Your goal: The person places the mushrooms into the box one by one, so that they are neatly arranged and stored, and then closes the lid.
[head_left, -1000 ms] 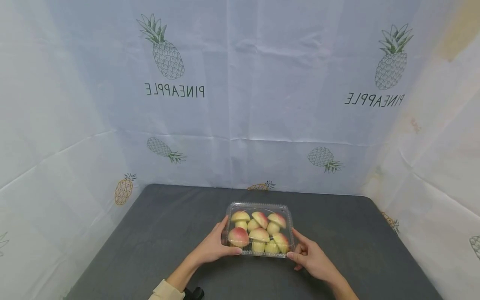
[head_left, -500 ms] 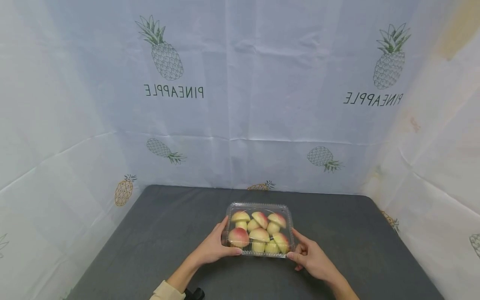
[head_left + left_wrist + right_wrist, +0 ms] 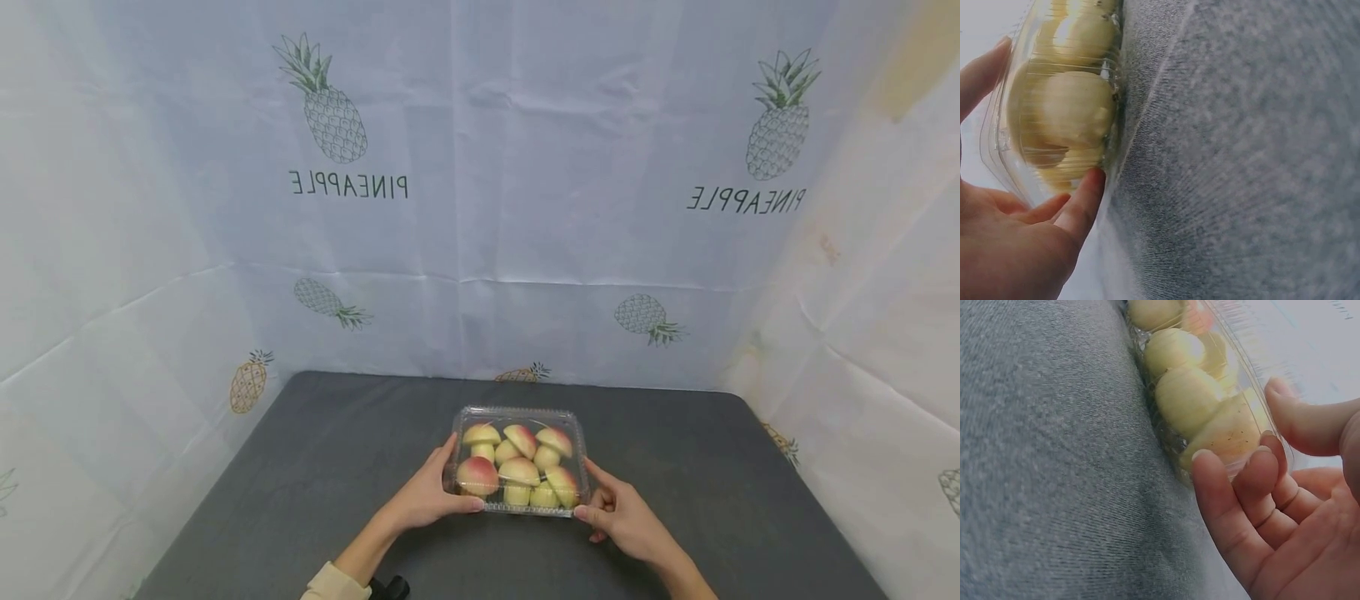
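Note:
On the dark grey table, a clear plastic clamshell box [image 3: 521, 414] holds several mushroom-shaped pieces [image 3: 518, 472] with pale yellow stems and red-tinged caps. Its lid is down. My left hand [image 3: 427, 493] grips the box's left side, thumb at the near left corner and fingers along the side. At the near right corner, my right hand [image 3: 624, 518] holds the box between thumb and fingers. Both wrist views show fingertips against the clear walls, in the left wrist view a fingertip [image 3: 1092, 181] low by the table. The far fingers of the left hand are partly hidden in the head view.
The grey table [image 3: 360, 425] spreads around the box. White cloth [image 3: 517, 208] printed with pineapples hangs behind and at both sides. A small black object [image 3: 390, 588] shows by the left wrist at the bottom edge.

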The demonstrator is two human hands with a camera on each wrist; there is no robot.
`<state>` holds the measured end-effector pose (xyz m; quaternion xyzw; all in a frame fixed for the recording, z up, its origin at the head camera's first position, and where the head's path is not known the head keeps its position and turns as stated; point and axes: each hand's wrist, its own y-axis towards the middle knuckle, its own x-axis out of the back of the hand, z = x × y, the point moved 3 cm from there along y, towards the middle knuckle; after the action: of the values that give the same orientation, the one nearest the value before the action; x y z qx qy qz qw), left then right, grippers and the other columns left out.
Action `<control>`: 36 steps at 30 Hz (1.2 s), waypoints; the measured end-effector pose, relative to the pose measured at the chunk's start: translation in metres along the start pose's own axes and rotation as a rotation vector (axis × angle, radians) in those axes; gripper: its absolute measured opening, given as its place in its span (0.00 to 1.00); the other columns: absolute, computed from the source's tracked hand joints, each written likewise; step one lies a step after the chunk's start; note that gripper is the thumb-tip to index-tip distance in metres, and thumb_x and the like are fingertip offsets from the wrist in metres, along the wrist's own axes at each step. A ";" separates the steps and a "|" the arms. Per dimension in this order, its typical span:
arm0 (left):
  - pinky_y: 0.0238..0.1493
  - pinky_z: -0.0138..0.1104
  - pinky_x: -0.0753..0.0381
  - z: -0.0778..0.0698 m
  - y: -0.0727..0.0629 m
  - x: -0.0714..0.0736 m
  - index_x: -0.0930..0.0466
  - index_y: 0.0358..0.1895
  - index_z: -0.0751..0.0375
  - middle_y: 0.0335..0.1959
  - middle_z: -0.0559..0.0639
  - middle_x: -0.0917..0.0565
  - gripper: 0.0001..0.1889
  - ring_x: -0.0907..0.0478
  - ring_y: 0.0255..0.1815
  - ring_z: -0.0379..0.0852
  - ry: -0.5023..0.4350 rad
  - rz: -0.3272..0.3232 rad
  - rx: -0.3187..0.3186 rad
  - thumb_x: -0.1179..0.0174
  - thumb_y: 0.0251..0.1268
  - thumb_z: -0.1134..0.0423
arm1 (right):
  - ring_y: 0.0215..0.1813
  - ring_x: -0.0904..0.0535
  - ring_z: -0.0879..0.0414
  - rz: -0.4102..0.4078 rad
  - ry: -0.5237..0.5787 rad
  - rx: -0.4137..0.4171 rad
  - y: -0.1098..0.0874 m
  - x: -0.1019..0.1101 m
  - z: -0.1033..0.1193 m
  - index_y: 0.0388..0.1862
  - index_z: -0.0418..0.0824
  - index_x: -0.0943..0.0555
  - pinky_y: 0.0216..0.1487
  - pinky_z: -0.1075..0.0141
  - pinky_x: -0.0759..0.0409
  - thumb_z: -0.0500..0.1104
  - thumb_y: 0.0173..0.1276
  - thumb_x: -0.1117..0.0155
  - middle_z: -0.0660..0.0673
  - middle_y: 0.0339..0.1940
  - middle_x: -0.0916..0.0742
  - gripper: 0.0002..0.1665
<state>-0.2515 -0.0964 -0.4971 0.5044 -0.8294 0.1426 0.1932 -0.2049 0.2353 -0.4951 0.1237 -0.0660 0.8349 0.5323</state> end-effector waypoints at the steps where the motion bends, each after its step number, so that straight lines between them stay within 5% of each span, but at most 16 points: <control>1: 0.64 0.58 0.27 0.000 0.000 0.000 0.62 0.83 0.60 0.78 0.69 0.46 0.62 0.39 0.74 0.67 0.007 -0.002 0.001 0.27 0.57 0.42 | 0.23 0.22 0.59 -0.001 0.002 -0.002 0.000 0.000 0.000 0.79 0.22 0.57 0.31 0.54 0.13 0.38 0.74 0.35 0.41 0.24 0.19 0.51; 11: 0.63 0.58 0.26 -0.005 -0.001 0.001 0.62 0.83 0.62 0.79 0.72 0.49 0.64 0.37 0.73 0.68 -0.003 -0.011 -0.019 0.25 0.56 0.42 | 0.26 0.20 0.56 0.006 0.005 -0.026 0.000 0.001 0.003 0.80 0.23 0.57 0.34 0.54 0.13 0.39 0.74 0.35 0.30 0.28 0.18 0.51; 20: 0.60 0.53 0.22 -0.006 -0.002 0.003 0.62 0.83 0.62 0.79 0.70 0.47 0.62 0.35 0.72 0.68 -0.024 -0.001 -0.031 0.27 0.59 0.44 | 0.27 0.19 0.49 -0.002 -0.093 -0.041 0.002 0.006 0.004 0.80 0.24 0.54 0.28 0.62 0.20 0.43 0.75 0.35 0.36 0.30 0.16 0.50; 36: 0.63 0.56 0.24 -0.006 -0.021 0.019 0.51 0.81 0.66 0.76 0.68 0.40 0.50 0.32 0.70 0.67 0.012 0.047 -0.033 0.30 0.66 0.49 | 0.39 0.15 0.45 0.010 -0.099 -0.063 -0.009 0.025 0.007 0.80 0.25 0.48 0.42 0.57 0.14 0.43 0.78 0.39 0.39 0.41 0.16 0.44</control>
<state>-0.2395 -0.1181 -0.4818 0.4805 -0.8421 0.1367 0.2030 -0.2054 0.2591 -0.4822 0.1475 -0.1193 0.8280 0.5277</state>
